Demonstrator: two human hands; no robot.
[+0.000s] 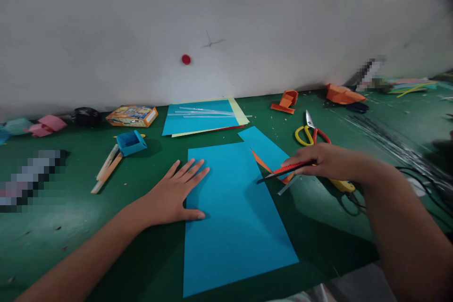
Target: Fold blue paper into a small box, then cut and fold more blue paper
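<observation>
Could pass along the strip of green table (159, 163) between the large blue sheet (226, 207) and the paper stack (201, 127). Met the blue paper box (131, 144) and flat sticks (111, 165) toward the left, and the smaller blue piece (267, 146) at the sheet's far right corner. Was blocked at the sheet's left edge by the spread left hand (180, 193), at its right edge by the right hand (314, 160) with the red-and-black tool (286, 168). Ran into the scissors (313, 134) just beyond that hand, the yellow tool (341, 185) beside its wrist and the thin rods (385, 139) farther right. Had open room over the sheet's near half, between both arms.
</observation>
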